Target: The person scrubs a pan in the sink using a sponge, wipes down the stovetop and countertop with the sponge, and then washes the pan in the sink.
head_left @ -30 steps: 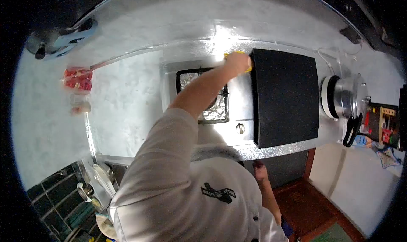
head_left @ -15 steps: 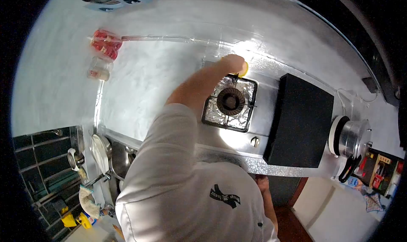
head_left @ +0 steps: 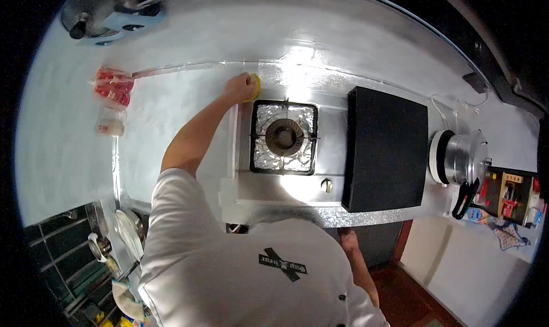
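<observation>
My left hand (head_left: 240, 89) reaches over the back left corner of the gas stove (head_left: 269, 187). Its fingers are closed on a yellow sponge (head_left: 256, 88), most of which the hand hides. Just to the right of the sponge is the burner (head_left: 284, 137), with its black pan support and crumpled foil underneath. Low at the front edge of the counter, my right hand (head_left: 347, 241) hangs beside my body; its fingers are partly hidden and too dark to make out. A control knob (head_left: 326, 185) sits on the stove's front.
A black slab-like cover (head_left: 386, 149) lies over the right part of the stove. Further right stands a metal pressure cooker (head_left: 460, 158) with a black handle. At the left are a red packet (head_left: 113, 86), a small jar (head_left: 110, 127) and a dish rack with plates (head_left: 128, 232).
My left hand has moved left with the sponge, from behind the burner to the stove's back left corner. My view has shifted, showing more of the stove's left side.
</observation>
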Motion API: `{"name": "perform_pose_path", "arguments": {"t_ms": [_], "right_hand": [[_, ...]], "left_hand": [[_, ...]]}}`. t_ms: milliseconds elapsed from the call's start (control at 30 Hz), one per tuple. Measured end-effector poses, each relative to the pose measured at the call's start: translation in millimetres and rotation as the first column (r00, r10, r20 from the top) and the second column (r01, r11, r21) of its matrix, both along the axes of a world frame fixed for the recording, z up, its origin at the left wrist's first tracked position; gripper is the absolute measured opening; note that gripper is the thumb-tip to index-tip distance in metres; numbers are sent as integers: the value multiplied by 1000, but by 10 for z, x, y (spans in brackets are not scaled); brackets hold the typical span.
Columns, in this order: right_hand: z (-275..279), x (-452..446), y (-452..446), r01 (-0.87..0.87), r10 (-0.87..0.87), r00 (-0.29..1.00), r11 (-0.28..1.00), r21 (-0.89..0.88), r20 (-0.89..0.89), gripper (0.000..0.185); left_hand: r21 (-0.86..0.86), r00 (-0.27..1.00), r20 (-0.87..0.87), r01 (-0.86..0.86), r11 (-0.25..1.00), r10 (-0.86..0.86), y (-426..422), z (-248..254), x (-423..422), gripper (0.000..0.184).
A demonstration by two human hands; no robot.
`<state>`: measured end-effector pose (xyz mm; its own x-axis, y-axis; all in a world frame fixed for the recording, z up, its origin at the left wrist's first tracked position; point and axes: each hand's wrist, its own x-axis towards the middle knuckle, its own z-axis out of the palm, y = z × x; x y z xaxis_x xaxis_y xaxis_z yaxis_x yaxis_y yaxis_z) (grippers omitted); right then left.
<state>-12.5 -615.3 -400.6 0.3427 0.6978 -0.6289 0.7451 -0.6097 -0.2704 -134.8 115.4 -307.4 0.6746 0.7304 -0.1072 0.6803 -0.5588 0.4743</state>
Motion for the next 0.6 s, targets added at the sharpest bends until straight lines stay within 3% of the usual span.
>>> {"name": "perform_pose_path", "arguments": {"t_ms": [33, 67, 100, 133, 200, 267, 300, 333, 400, 433, 500, 533, 600], "right_hand": [[-8, -31, -18, 10, -10, 1000, 1000, 0, 0, 35], [-21, -75, -32, 158, -160, 987, 984, -87, -14, 33], [9, -111, -10, 298, -306, 952, 938, -176, -15, 32], [-15, -138, -48, 307, -314, 949, 935, -179, -14, 32], [-99, -128, -148, 341, -344, 934, 939, -44, -96, 32], [44, -168, -60, 345, -351, 934, 934, -88, -61, 33], [93, -234, -102, 490, -471, 865, 868, 84, -175, 36], [52, -292, -228, 487, -470, 867, 869, 86, -169, 36], [-114, -319, -411, 749, -607, 574, 661, 53, -550, 38], [37, -312, -266, 747, -604, 579, 663, 59, -548, 38], [559, -392, 127, 627, -628, 767, 777, -55, -135, 40], [454, -398, 20, 630, -631, 764, 775, -56, -135, 40], [121, -483, -348, 559, -576, 796, 818, -138, -189, 39]], "left_hand": [[-54, 997, 24, -76, 996, 78, 10, 2, 68, 32], [-53, 997, 25, -65, 996, 66, 36, -47, 207, 32], [-85, 968, 248, 54, 995, -32, 60, -169, 409, 29], [-94, 881, 460, 175, 980, -113, 18, -242, 609, 26], [-84, 898, 413, 202, 976, -151, -406, 104, 1427, 21], [-129, 923, 350, 215, 968, -158, -777, 476, 1874, 19], [-79, 909, 373, 229, 970, -184, -868, 378, 2137, 17], [-29, 894, 395, 240, 970, -209, -940, 216, 2358, 17], [-38, 891, 140, 441, 897, -432, -1082, 28, 2652, 17], [-11, 848, 130, 519, 854, -514, -1158, 131, 2651, 17], [42, 862, 148, 483, 874, -484, -1174, 143, 2716, 17], [86, 875, 165, 446, 891, -455, -1209, 167, 2717, 17], [-16, 882, 105, 464, 886, -460, -1177, 142, 2668, 17]]}}
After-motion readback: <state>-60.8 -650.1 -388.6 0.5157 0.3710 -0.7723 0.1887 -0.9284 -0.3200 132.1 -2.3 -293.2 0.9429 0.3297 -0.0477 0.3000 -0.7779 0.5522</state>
